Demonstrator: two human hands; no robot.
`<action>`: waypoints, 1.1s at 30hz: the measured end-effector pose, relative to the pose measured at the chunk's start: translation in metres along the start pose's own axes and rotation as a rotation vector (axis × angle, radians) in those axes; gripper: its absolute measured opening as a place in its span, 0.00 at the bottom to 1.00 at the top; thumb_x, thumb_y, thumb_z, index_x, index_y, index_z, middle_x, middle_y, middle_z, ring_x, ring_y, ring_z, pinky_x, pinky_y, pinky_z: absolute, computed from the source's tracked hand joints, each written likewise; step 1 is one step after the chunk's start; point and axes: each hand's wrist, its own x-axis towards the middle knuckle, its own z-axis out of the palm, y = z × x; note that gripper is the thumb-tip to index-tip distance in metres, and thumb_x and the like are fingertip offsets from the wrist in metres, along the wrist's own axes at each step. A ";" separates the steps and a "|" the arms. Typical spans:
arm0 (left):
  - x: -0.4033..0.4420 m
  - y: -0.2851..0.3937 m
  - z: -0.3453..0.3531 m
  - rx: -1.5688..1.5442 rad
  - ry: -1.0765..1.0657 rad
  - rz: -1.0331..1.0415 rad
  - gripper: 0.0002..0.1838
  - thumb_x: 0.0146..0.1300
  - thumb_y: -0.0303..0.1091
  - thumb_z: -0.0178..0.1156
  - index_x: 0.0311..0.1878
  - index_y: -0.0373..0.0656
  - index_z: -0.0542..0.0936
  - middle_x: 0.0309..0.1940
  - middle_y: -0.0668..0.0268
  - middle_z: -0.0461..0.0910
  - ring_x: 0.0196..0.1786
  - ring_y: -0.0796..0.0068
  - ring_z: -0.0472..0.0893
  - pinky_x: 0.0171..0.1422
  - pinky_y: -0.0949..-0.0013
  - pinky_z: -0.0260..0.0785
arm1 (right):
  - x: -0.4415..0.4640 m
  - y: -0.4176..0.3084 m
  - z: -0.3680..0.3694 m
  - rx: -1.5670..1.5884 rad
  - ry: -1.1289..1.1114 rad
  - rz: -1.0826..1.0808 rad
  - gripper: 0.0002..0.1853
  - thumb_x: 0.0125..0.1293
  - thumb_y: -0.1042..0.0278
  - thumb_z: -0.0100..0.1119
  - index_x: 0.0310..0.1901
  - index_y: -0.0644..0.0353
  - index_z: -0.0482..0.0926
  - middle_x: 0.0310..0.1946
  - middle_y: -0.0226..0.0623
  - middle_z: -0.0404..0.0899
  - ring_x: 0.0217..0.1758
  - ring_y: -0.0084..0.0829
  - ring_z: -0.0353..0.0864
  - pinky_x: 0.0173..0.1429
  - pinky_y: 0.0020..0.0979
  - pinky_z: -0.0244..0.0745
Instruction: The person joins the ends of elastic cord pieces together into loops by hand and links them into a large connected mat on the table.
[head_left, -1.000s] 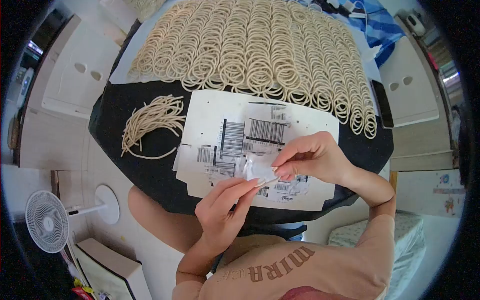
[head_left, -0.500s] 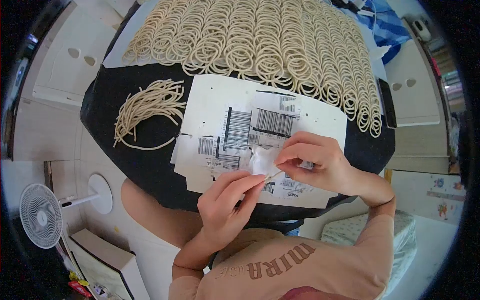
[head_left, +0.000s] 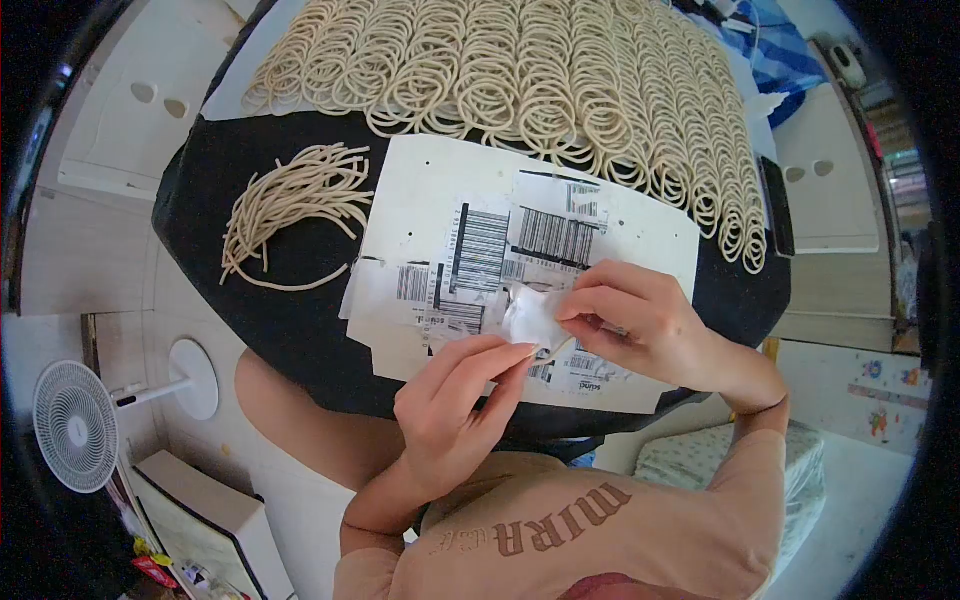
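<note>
The right hand has edged away from the left hand, both pinching cord.

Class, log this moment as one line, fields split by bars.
left hand: pinching pale cord | right hand: pinching same cord | beneath: barcode-labelled board, white material | left side: cord bundle | far side: rows of rings

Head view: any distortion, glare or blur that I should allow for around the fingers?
Head view: wide-lens bending and black corners; the white piece looks washed out; the thin cord between the left hand and right hand is soft-edged; the barcodes show as stripes, but their smallest print blurs.
</note>
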 end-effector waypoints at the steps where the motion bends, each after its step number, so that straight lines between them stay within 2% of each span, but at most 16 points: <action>1: 0.000 0.000 0.000 0.003 -0.003 0.016 0.13 0.50 0.17 0.68 0.40 0.39 0.82 0.33 0.60 0.82 0.30 0.69 0.82 0.33 0.72 0.75 | 0.000 0.000 0.000 -0.025 0.002 -0.009 0.09 0.54 0.76 0.65 0.36 0.61 0.77 0.34 0.38 0.76 0.32 0.39 0.79 0.34 0.35 0.76; 4: 0.000 0.000 0.000 -0.001 0.004 0.022 0.13 0.50 0.17 0.68 0.40 0.39 0.82 0.33 0.60 0.81 0.30 0.69 0.82 0.33 0.72 0.75 | 0.001 0.003 0.004 -0.091 0.052 -0.100 0.09 0.54 0.75 0.66 0.36 0.62 0.77 0.34 0.38 0.76 0.32 0.39 0.78 0.34 0.35 0.76; 16: 0.000 0.000 -0.002 -0.036 -0.032 0.027 0.12 0.53 0.19 0.67 0.41 0.39 0.82 0.33 0.61 0.82 0.26 0.77 0.78 0.26 0.77 0.69 | 0.004 -0.003 0.007 -0.262 0.022 -0.206 0.11 0.52 0.75 0.65 0.37 0.63 0.76 0.33 0.38 0.74 0.34 0.35 0.78 0.36 0.32 0.75; 19: -0.001 0.001 -0.003 -0.052 -0.049 -0.016 0.12 0.53 0.19 0.67 0.41 0.39 0.82 0.34 0.61 0.82 0.28 0.76 0.79 0.29 0.77 0.72 | 0.006 -0.007 0.003 -0.149 0.052 -0.152 0.10 0.53 0.77 0.65 0.38 0.63 0.77 0.34 0.38 0.75 0.37 0.36 0.78 0.37 0.30 0.75; 22: 0.001 0.001 -0.004 -0.124 -0.051 -0.056 0.11 0.53 0.18 0.67 0.41 0.38 0.82 0.34 0.60 0.82 0.31 0.74 0.81 0.33 0.77 0.75 | 0.005 -0.010 -0.008 0.250 -0.031 0.070 0.09 0.56 0.79 0.64 0.39 0.63 0.78 0.35 0.38 0.76 0.39 0.35 0.79 0.40 0.28 0.75; 25: 0.003 0.005 -0.006 -0.253 -0.065 -0.151 0.10 0.54 0.18 0.66 0.40 0.37 0.82 0.34 0.60 0.82 0.34 0.74 0.83 0.38 0.76 0.77 | 0.006 -0.007 -0.012 0.384 -0.036 0.083 0.09 0.59 0.78 0.64 0.41 0.63 0.79 0.38 0.38 0.78 0.40 0.32 0.80 0.44 0.25 0.74; 28: 0.003 0.007 -0.006 -0.395 -0.068 -0.246 0.09 0.55 0.17 0.65 0.40 0.35 0.82 0.36 0.60 0.82 0.37 0.76 0.82 0.42 0.75 0.78 | 0.003 -0.005 -0.005 0.581 -0.042 0.088 0.08 0.62 0.79 0.61 0.43 0.64 0.78 0.42 0.36 0.80 0.43 0.25 0.80 0.48 0.24 0.74; 31: 0.004 0.010 -0.005 -0.526 -0.103 -0.300 0.08 0.56 0.16 0.64 0.40 0.33 0.82 0.39 0.59 0.82 0.40 0.76 0.82 0.47 0.75 0.78 | -0.003 -0.012 -0.002 0.931 -0.108 0.312 0.07 0.65 0.84 0.54 0.44 0.66 0.76 0.50 0.44 0.80 0.55 0.29 0.78 0.57 0.29 0.74; 33: 0.004 0.009 -0.005 -0.569 -0.115 -0.310 0.09 0.57 0.16 0.63 0.41 0.32 0.81 0.40 0.59 0.82 0.42 0.75 0.82 0.48 0.75 0.78 | -0.005 -0.012 -0.004 0.918 -0.160 0.323 0.08 0.67 0.85 0.51 0.46 0.67 0.75 0.52 0.45 0.79 0.55 0.29 0.78 0.57 0.29 0.76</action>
